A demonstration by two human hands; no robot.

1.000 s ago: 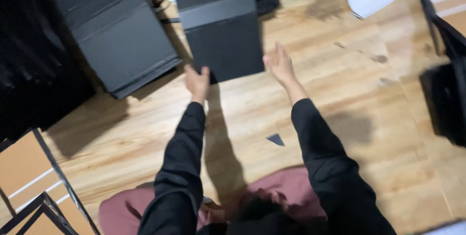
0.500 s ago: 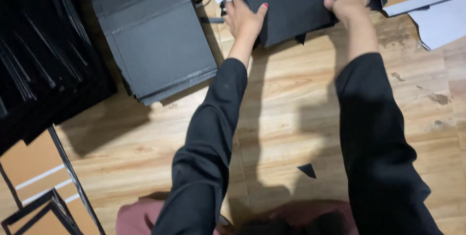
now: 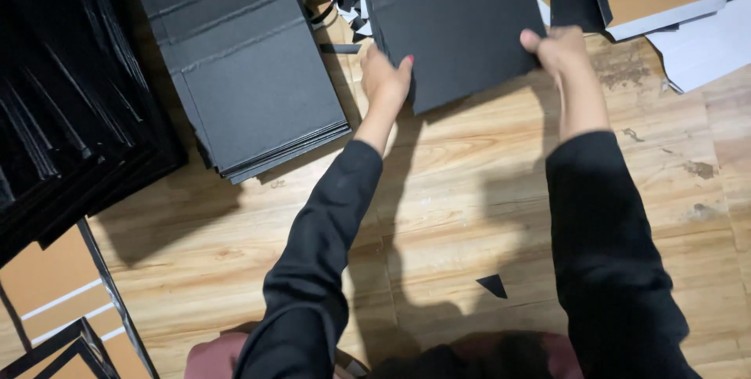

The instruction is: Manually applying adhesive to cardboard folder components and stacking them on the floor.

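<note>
While we hold the black sheet [image 3: 458, 23] at twelve o'clock over the wood floor [image 3: 469, 215], our left hand [image 3: 385, 82] grips its lower left edge and our right hand [image 3: 559, 49] pinches its lower right corner. At ten o'clock lies a stack of black sheets [image 3: 242, 66].
</note>
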